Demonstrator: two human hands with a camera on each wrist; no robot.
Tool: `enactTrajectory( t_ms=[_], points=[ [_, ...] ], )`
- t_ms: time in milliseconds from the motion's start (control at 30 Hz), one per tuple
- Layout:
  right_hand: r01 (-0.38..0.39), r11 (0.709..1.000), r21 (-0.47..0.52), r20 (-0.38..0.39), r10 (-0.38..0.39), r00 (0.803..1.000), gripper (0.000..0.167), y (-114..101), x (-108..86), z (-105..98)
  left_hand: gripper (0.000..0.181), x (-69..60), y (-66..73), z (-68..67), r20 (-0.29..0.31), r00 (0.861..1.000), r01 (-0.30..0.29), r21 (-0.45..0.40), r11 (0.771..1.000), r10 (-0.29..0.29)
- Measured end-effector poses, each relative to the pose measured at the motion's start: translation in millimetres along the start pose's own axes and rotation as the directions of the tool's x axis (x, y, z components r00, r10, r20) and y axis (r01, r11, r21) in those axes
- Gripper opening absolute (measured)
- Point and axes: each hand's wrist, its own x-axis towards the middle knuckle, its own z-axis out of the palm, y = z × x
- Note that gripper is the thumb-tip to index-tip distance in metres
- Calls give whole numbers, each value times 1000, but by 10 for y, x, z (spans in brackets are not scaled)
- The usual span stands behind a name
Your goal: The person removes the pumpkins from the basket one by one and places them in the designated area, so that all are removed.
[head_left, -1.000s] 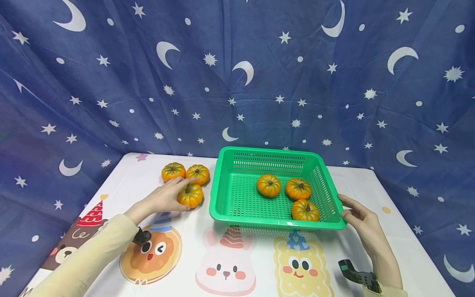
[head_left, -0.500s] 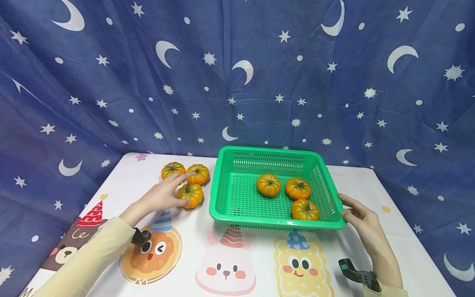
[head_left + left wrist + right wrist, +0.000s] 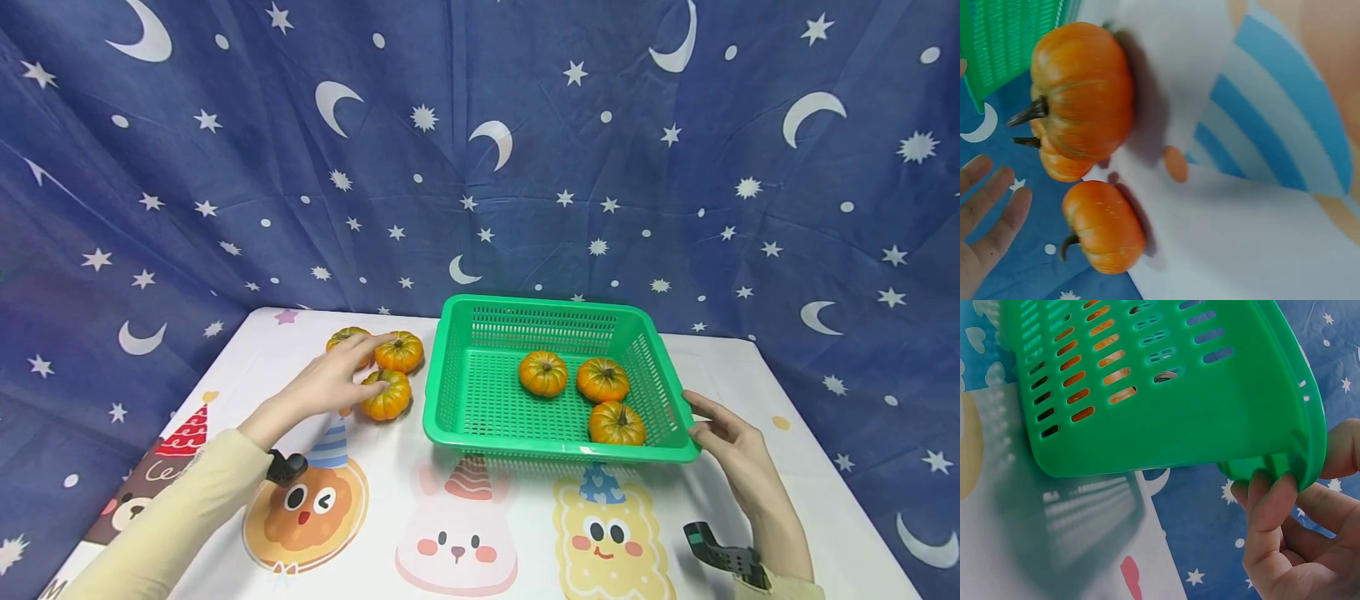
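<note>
My left hand (image 3: 324,387) hovers over a cluster of small orange pumpkins on the left side of the table. Its fingers are spread, with a gap between them and the pumpkins in the left wrist view. The front pumpkin (image 3: 390,398) lies beneath the thumb, the back right pumpkin (image 3: 402,355) by the fingertips. Partly behind the hand is the back left pumpkin (image 3: 345,336). My right hand (image 3: 738,446) pinches the right end rim of a green plastic basket (image 3: 1166,440), thumb and fingers on opposite sides of the lip.
Inside the basket sit a left pumpkin (image 3: 543,374), a middle pumpkin (image 3: 603,382) and a front right pumpkin (image 3: 617,426). A white tablecloth (image 3: 360,533) with cartoon prints covers the table. Behind it hangs a blue curtain (image 3: 525,233) with moons and stars.
My left hand has drawn off the front pumpkin, rising slightly toward the back pumpkins. The front pumpkin remains on the table. My right hand and the basket stay put.
</note>
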Motion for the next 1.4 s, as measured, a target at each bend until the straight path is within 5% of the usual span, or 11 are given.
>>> enactTrajectory(
  t_ms=[867, 1400],
  points=[
    [12, 1000, 20, 12, -12, 1000, 51, -2, -7, -15, 60, 422, 468, -306, 6, 996, -91, -24, 996, 91],
    [4, 1000, -16, 0, -4, 1000, 51, -21, -8, -7, 61, 704, 812, -331, 25, 985, -168, -33, 985, 169]
  ],
)
